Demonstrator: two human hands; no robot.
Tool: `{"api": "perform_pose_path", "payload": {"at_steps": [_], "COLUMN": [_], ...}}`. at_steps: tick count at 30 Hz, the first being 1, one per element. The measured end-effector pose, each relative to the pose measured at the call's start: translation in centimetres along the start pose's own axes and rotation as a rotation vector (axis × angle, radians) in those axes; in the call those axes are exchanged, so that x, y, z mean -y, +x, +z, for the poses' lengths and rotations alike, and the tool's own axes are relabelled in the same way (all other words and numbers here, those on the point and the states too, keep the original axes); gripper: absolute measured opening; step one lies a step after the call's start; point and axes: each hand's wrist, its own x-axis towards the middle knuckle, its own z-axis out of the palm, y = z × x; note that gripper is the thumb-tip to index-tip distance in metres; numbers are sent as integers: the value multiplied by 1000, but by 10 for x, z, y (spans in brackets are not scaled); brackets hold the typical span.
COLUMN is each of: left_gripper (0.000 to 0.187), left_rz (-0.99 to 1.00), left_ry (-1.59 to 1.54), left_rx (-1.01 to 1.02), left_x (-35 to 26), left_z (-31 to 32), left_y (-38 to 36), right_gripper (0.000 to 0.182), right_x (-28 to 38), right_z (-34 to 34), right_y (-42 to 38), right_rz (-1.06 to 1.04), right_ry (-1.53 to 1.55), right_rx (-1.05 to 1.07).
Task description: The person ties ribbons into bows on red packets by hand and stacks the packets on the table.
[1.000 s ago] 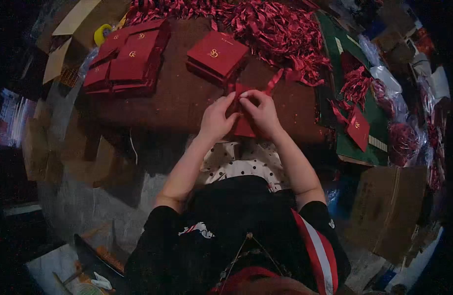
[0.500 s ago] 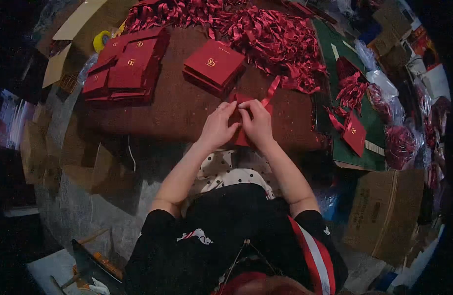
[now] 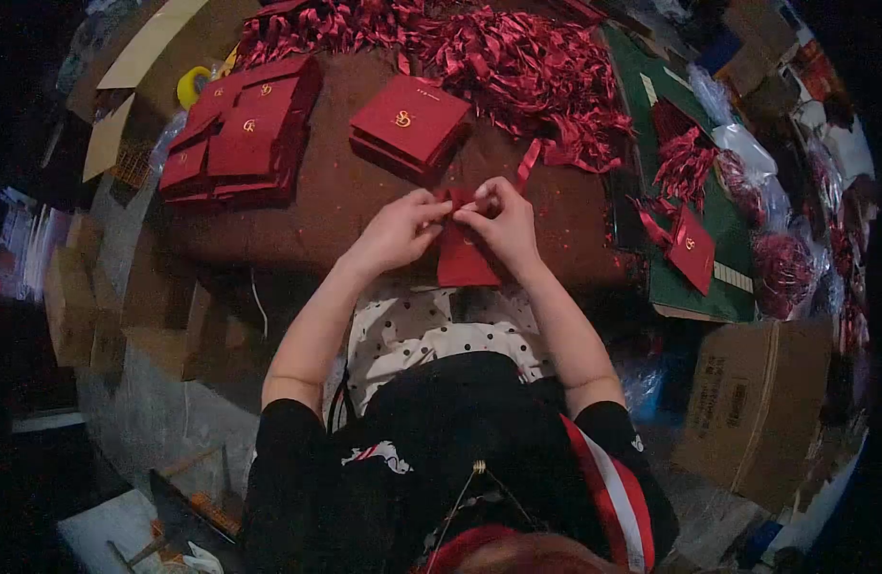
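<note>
A small red gift bag (image 3: 468,260) lies flat at the table's near edge, between my hands. My left hand (image 3: 401,228) comes in from the left, its thumb and fingertips closed on the bag's top edge. From the right, my right hand (image 3: 503,225) pinches at the same edge with thumb and index finger, apparently on a ribbon. A shiny red ribbon (image 3: 527,163) runs up and away behind that hand. The exact grip of the fingertips is partly hidden. Just beyond lies a short stack of red bags (image 3: 409,120) with gold lettering.
More red bags (image 3: 249,129) are piled at the left of the brown-covered table (image 3: 350,225). A large heap of red ribbons (image 3: 527,77) fills the back. On a green board (image 3: 651,258) at right lies another bag (image 3: 691,251). Cardboard boxes (image 3: 752,411) stand around.
My left hand has drawn slightly left and my fingertips have shifted along the bag's top edge. More of the bag's lower part now shows. The whole view has tilted slightly.
</note>
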Motion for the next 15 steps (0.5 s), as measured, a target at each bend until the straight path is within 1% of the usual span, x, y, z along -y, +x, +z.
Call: {"api": "perform_pose_path", "payload": {"at_steps": [2, 3, 5, 6, 8, 9, 11, 12, 14, 15], "left_gripper": [31, 24, 20, 18, 16, 15, 14, 12, 12, 14], "left_rz": [21, 6, 157, 186, 200, 201, 181, 162, 112, 26], "left_ry": [176, 188, 271, 284, 292, 242, 213, 98, 66, 29], "left_rx": [-107, -175, -224, -221, -214, -214, -230, -230, -340, -371], "left_x": [4, 4, 12, 15, 21, 25, 23, 23, 27, 34], "left_z": [8, 14, 21, 27, 36, 39, 35, 33, 18, 8], "left_y": [4, 6, 9, 10, 13, 14, 19, 19, 14, 7], "right_gripper": [36, 29, 29, 39, 49, 60, 60, 64, 63, 64], "right_x": [9, 3, 7, 10, 23, 25, 11, -3, -2, 2], "right_z": [0, 1, -7, -12, -24, -28, -29, -28, -31, -32], "right_y": [-2, -1, -7, -10, -17, -28, -38, -40, -37, -38], "right_rz": [76, -32, -40, -13, -536, -514, -260, -274, -340, -229], "right_ry": [25, -57, -96, -58, -527, -643, -637, -628, -652, -607], "right_rx": [15, 20, 86, 125, 15, -3, 58, -4, -28, 8]}}
